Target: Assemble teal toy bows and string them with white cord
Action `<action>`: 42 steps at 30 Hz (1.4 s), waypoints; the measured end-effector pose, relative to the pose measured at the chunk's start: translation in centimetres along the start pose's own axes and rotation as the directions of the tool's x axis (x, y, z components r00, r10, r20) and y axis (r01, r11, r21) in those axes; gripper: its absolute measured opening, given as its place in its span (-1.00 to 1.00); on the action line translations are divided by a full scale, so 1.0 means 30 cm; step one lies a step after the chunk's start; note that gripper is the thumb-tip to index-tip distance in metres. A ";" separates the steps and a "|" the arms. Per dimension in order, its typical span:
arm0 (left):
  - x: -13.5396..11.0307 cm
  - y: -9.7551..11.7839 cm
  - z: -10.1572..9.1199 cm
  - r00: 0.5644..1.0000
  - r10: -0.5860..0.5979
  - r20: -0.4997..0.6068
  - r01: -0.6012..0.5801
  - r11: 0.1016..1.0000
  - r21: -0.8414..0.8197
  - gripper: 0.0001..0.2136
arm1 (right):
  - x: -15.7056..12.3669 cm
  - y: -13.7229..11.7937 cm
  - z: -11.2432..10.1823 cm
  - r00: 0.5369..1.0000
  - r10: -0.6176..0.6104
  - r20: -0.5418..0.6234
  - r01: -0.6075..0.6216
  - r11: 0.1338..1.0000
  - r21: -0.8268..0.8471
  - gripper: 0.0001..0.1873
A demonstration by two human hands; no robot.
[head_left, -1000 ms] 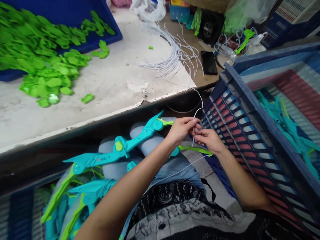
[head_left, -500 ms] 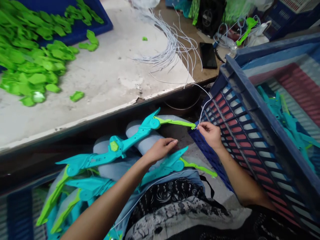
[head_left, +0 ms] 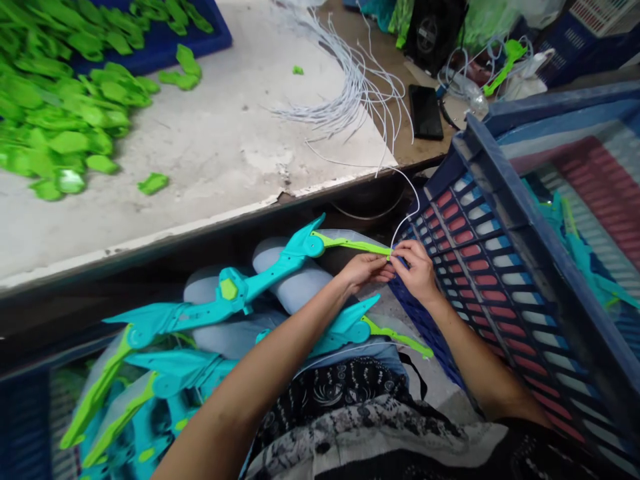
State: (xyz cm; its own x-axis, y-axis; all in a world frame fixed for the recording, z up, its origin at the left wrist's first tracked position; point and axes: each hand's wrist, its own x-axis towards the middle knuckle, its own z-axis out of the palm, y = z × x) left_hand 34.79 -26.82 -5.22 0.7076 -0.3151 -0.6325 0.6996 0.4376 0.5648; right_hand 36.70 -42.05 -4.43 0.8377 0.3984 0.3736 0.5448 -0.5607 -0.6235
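A long teal and green plastic toy bow (head_left: pixel 260 283) lies across my lap. Its thin green tip (head_left: pixel 355 246) points right. My left hand (head_left: pixel 364 269) and my right hand (head_left: pixel 416 267) meet at that tip, both with fingers pinched. A thin white string (head_left: pixel 411 213) runs from the tip up to the table edge, and my right fingers pinch it. My left fingers pinch the green tip. A second teal bow arm (head_left: pixel 350 323) lies lower on my lap under my left forearm.
A worn white table (head_left: pixel 225 147) holds a heap of green plastic pieces (head_left: pixel 65 127), a bundle of white strings (head_left: pixel 345 93) and a black phone (head_left: pixel 426 112). A blue slatted crate (head_left: pixel 500 220) with teal parts stands at my right. More teal bows (head_left: pixel 130 407) are piled at lower left.
My left hand has come up from my lap to the bow's green tip and now pinches beside my right hand. The camera view shifted slightly.
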 end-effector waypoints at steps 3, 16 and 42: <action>-0.006 -0.005 -0.004 0.995 0.037 -0.087 -0.024 0.988 0.151 -0.77 | -0.005 0.020 0.018 0.993 -0.094 0.068 0.095 0.995 -0.014 -0.91; -0.837 0.102 -0.446 0.519 0.468 -0.715 -0.699 0.714 -0.040 -0.72 | -0.032 0.029 0.048 0.998 0.005 0.068 -0.001 0.998 -0.065 -0.27; -1.016 -0.152 -0.491 0.322 0.421 -0.848 -0.908 0.390 -0.152 -0.70 | 0.254 -0.754 0.698 0.227 -0.427 0.875 0.662 0.727 0.183 -0.28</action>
State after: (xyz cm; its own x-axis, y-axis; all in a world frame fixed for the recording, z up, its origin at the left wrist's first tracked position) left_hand 8.57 -6.82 3.67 0.4390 0.7966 -0.4156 -0.3853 0.5847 0.7139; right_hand 29.94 -11.15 -1.87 -0.0769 0.9652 -0.2499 0.9433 -0.0108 -0.3319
